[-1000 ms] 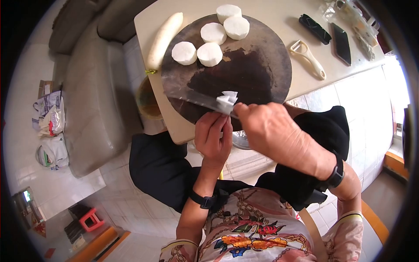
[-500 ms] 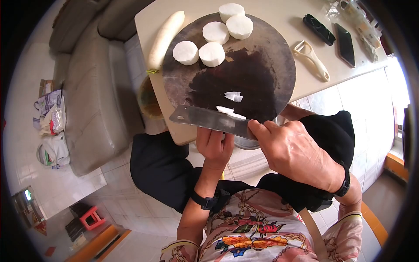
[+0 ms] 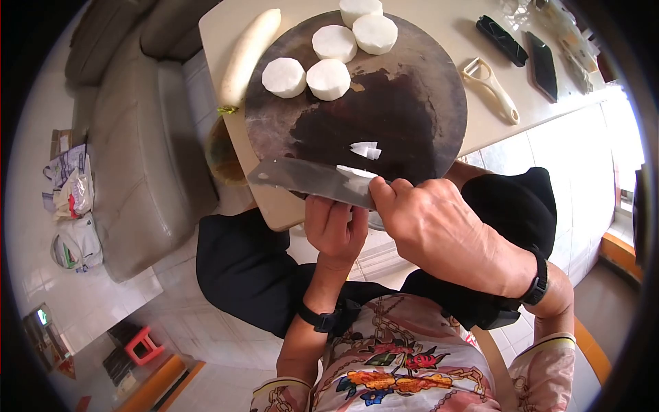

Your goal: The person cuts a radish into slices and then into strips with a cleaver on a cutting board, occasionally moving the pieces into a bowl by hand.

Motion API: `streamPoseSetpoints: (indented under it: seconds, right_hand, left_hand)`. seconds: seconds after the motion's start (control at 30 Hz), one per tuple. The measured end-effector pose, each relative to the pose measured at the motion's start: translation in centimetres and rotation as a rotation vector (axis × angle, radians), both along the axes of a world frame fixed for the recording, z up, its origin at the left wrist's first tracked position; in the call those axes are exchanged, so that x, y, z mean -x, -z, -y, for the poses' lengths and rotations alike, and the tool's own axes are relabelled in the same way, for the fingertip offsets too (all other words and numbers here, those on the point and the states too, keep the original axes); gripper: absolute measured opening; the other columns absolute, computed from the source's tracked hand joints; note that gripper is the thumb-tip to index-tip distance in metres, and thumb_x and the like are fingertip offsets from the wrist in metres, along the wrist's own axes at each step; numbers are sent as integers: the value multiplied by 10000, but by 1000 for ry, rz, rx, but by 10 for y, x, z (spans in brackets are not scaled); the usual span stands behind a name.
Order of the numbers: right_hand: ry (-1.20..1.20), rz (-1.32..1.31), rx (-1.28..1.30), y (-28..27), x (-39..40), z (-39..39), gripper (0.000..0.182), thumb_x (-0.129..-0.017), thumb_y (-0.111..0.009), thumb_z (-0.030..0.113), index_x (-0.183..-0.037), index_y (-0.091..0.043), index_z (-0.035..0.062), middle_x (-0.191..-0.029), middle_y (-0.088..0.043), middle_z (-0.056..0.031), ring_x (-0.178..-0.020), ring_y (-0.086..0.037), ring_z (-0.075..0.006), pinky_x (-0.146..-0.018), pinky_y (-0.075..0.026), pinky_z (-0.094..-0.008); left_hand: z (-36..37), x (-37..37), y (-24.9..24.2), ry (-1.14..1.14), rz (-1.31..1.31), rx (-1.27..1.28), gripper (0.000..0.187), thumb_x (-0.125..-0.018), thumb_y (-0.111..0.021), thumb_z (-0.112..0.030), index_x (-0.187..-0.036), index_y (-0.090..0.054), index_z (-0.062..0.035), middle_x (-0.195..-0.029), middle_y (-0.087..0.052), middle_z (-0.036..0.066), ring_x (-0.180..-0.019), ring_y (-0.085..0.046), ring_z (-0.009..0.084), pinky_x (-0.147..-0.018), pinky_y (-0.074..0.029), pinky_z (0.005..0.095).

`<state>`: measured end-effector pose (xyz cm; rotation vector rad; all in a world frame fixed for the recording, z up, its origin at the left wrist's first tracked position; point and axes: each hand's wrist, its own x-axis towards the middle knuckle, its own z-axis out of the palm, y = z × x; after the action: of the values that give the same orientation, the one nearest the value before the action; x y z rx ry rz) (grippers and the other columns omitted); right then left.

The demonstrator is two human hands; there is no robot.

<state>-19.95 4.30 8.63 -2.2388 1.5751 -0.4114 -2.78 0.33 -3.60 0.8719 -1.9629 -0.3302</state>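
Note:
My right hand (image 3: 446, 226) grips a wide-bladed cleaver (image 3: 295, 178), its blade lying flat-on to view across the near edge of the round dark cutting board (image 3: 419, 82). Beneath the blade is my left hand (image 3: 335, 233), fingers bent upward; their tips and anything in them are hidden by the steel. A thin white slice (image 3: 358, 171) shows against the blade near the right thumb. Small white scraps (image 3: 366, 150) lie on the board just beyond. Several thick peeled white radish rounds (image 3: 329, 79) sit toward the board's far left.
A whole white radish (image 3: 250, 60) lies on the table (image 3: 446, 17) left of the board. To the right are a peeler (image 3: 493, 89), a black case-like object (image 3: 502, 41) and a dark phone-like slab (image 3: 542, 67). A bin-like container (image 3: 226, 154) stands below the table's left edge.
The cleaver and my right hand have shifted slightly left, the blade's tip rising a little. Less white slice shows beside the blade. The whole view has drifted slightly.

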Motion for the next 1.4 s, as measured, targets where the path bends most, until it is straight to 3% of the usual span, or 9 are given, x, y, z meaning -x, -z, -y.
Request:
streamPoseSetpoints:
  seconds: [0.13,0.2,0.27,0.4,0.5,0.93,1.3,1.33,1.4]
  right_hand:
    - [168,52,50,15,6,2,209,-801,-586,-45,-1009,-563,-41,-700,-614,-174,-628,-650,-371,-542,-509,-437]
    - [218,44,28,13,16,0,149,-736,-604,-22,-871,-566,-71,-663,-622,-181,-619,-661,-371,-561,-532,-436]
    - [192,74,31,10,17,-7,142,-734,-604,-25,-862,-550,-54,-686,-627,-190,-629,-658,-382,-573,-536,-445]
    - [69,152,59,5,8,-23,272,-720,-609,-32,-982,-565,-93,-734,-630,-196,-609,-649,-367,-556,-533,-427]
    - [6,36,47,-2,11,-24,436,-709,-620,-8,-1105,-556,-179,-743,-621,-176,-586,-655,-316,-513,-523,-363]
    - [-22,-65,11,-6,4,-20,424,-739,-602,20,-1090,-559,-215,-736,-619,-174,-570,-655,-275,-493,-511,-344]
    - [102,27,115,12,-6,1,127,-742,-622,8,-824,-562,-68,-619,-615,-182,-582,-666,-331,-524,-523,-398]
    - [100,26,123,14,-3,2,127,-742,-622,8,-824,-562,-68,-619,-615,-182,-582,-666,-331,-524,-523,-398]
    - [240,70,16,18,8,1,213,-810,-584,-30,-1020,-575,-67,-653,-601,-213,-642,-640,-405,-579,-510,-475]
  left_hand:
    - [4,7,-2,33,-77,44,239,-740,-763,82,-959,-697,14,-999,-662,121,-885,-656,315,-766,-550,391]
    - [4,8,-4,30,-78,51,235,-743,-762,83,-958,-698,14,-998,-661,122,-884,-656,313,-766,-550,390]
    - [4,8,-3,17,-70,59,227,-748,-760,85,-956,-700,15,-997,-660,124,-882,-657,308,-765,-549,387]
    - [0,0,-3,8,-4,-9,227,-745,-763,55,-961,-705,14,-995,-663,131,-895,-661,328,-775,-548,402]
    - [-1,0,-2,-15,18,5,251,-736,-760,34,-981,-712,10,-1013,-670,144,-912,-662,351,-794,-546,419]
    - [-1,-4,1,6,37,7,250,-732,-760,28,-975,-719,-19,-1031,-672,145,-930,-663,358,-824,-543,420]
    - [2,4,-2,20,-36,36,226,-747,-755,63,-955,-688,6,-1014,-660,128,-897,-645,331,-768,-539,419]
    - [2,7,-3,15,-54,24,221,-752,-758,70,-952,-685,10,-1017,-661,128,-898,-646,325,-768,-541,412]
    - [2,8,-8,9,-74,21,217,-757,-760,76,-950,-681,14,-1020,-661,127,-899,-648,319,-768,-543,404]
